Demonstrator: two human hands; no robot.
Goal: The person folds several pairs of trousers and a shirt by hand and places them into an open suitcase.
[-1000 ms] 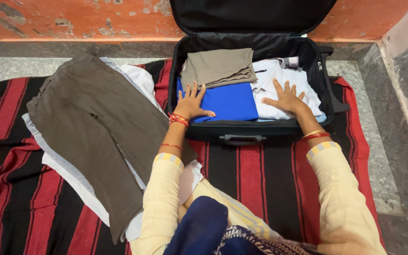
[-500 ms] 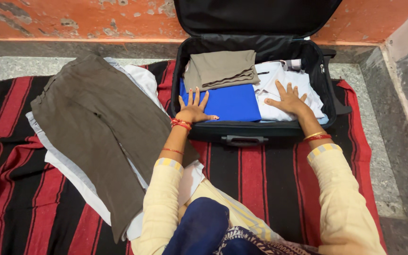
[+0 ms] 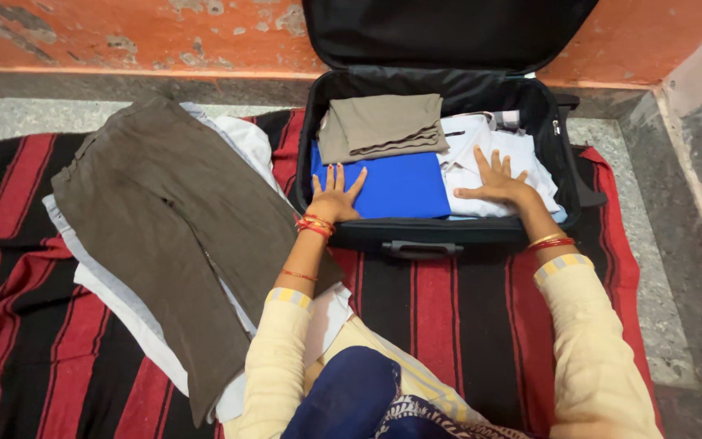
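Head view, looking down at an open black suitcase [image 3: 566,175] lying on a red-and-black striped blanket [image 3: 448,325], its lid [image 3: 448,32] propped against the orange wall [image 3: 123,32] at the far side.

Left hand [image 3: 335,195] — open, fingers spread, palm flat on the near-left corner of a folded blue garment [image 3: 396,183] in the left half of the case. Right hand [image 3: 501,185] — likewise open and flat, pressing on a folded white shirt [image 3: 522,158] in the right half. Neither hand grips anything; both wrists carry red and gold bangles.

A folded grey-brown garment [image 3: 379,122] sits on the far part of the blue one, beyond the left fingertips and apart from them. The blue and white stacks lie side by side, touching, and each runs with its long side from near to far.

Outside the case, well to the left, brown trousers [image 3: 164,219] lie unfolded on top of pale clothes [image 3: 119,297], their long axis slanting from far-left to near-right. This pile lies left of the left forearm, so the left hand is the nearer; the right hand is separated from it by the width of the case.
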